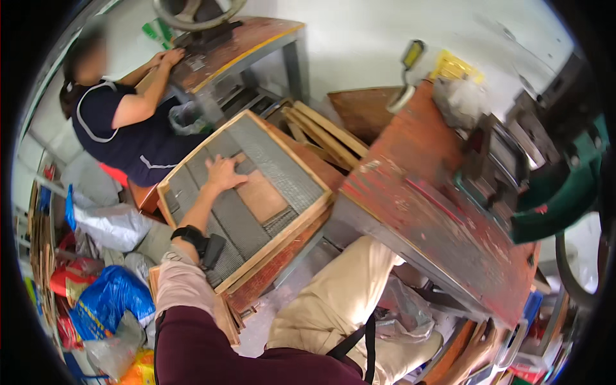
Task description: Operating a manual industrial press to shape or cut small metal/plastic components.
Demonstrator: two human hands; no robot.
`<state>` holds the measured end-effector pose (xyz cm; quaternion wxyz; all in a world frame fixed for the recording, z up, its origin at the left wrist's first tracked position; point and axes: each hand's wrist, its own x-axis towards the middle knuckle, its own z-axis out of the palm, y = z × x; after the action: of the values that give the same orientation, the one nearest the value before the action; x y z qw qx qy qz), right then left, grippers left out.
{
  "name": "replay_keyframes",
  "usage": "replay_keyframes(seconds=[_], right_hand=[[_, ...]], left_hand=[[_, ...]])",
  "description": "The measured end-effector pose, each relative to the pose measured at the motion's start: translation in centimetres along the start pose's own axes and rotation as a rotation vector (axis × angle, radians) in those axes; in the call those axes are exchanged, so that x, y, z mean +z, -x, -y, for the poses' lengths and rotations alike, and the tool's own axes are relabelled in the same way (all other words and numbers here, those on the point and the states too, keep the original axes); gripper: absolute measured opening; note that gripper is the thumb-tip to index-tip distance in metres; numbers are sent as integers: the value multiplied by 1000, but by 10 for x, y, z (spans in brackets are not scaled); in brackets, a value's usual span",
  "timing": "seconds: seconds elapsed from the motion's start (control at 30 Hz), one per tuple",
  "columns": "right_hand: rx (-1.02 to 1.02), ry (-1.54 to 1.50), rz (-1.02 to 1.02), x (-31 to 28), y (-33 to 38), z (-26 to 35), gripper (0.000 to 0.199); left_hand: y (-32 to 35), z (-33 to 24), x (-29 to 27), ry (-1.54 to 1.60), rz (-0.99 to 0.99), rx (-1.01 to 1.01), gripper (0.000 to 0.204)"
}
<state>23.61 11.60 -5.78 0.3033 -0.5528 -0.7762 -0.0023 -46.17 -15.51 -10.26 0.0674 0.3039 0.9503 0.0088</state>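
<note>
My left hand (224, 174) reaches over a shallow wooden-framed tray (308, 212), fingers spread and thumb stretched toward a flat tan rectangular piece (262, 197). The hand seems to rest on the tray's contents and holds nothing I can see. Dark grey ribbed strips or sheets (221, 204) lie side by side in the tray, and a grey textured sheet (268, 151) covers its far right part. At the lower right, a blurred skin-toned shape looks like my right hand (478, 356), beside the workbench's near edge; its fingers cannot be made out.
A worn red workbench (410, 212) carries a green machine (558, 199) at right. A co-worker (122, 122) sits at another machine table (256, 38) at far left. Wooden strips (327, 138) lie behind the tray. Several bags, one a blue bag (112, 301), crowd the left floor.
</note>
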Motion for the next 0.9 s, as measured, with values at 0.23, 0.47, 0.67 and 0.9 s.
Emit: replay_keyframes(seconds=[0.23, 0.47, 0.67, 0.9], right_hand=[[83, 39, -81, -40, -19, 18, 19], [-91, -311, -67, -40, -44, 81, 28], [-437, -505, 262, 2, -84, 170, 70], [-479, -515, 356, 45, -113, 148, 68]], left_hand=[[22, -6, -45, 622, 46, 159, 54], [97, -203, -150, 669, 275, 703, 49], [111, -363, -126, 221, 22, 1349, 51], [113, -407, -103, 184, 77, 1396, 57]])
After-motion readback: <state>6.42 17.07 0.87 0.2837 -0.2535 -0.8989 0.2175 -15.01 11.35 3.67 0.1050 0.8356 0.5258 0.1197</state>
